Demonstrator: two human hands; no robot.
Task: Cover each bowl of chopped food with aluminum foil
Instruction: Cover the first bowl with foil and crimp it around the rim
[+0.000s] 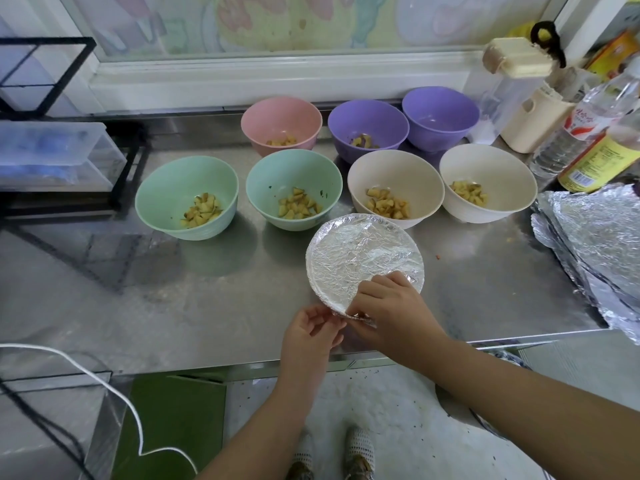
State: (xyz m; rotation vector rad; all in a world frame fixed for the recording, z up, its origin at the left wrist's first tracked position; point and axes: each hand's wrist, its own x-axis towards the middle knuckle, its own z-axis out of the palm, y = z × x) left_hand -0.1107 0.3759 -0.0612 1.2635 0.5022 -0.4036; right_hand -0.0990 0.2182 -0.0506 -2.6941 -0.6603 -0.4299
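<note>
A bowl wrapped in aluminum foil (360, 258) sits near the front of the steel counter (173, 299). My right hand (388, 306) pinches the foil's edge at the bowl's near rim, and my left hand (311, 330) grips the same foil edge from the left. Behind it stand several uncovered bowls with chopped food: two green bowls (187, 199) (294, 188), two cream bowls (394, 185) (488, 181), a pink bowl (281, 124) and two purple bowls (367, 128) (440, 116). The far right purple bowl's contents are hidden.
A stack of foil sheets (595, 244) lies at the counter's right edge. Bottles (588, 133), a cream container (533, 119) and boxes crowd the back right. Clear plastic drawers (52, 157) in a black rack stand at the left. A white cable (104, 375) hangs below the counter's front edge.
</note>
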